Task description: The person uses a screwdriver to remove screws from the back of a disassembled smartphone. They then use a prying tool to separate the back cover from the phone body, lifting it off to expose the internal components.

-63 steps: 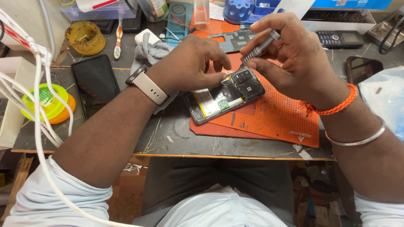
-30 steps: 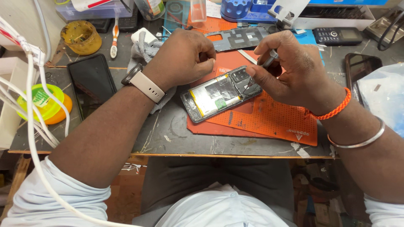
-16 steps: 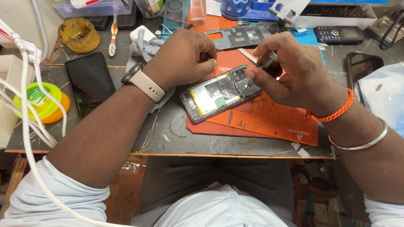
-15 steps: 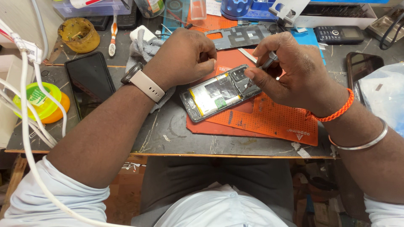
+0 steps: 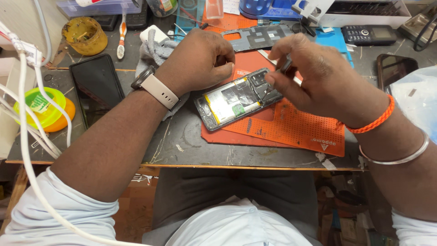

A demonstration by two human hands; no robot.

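**Two hands over one opened phone**

One orange mat (image 5: 296, 130) covers the bench; the opened phone (image 5: 239, 98) lies on it, long axis running lower-left to upper-right; the left hand (image 5: 195, 61), curled shut, rests beside its top edge; the right hand (image 5: 314, 75) pinches a thin metal tool (image 5: 287, 64) over its upper-right end.

Dark scuffed workbench (image 5: 191, 146), wooden front edge; pale wall (image 5: 22, 18) left
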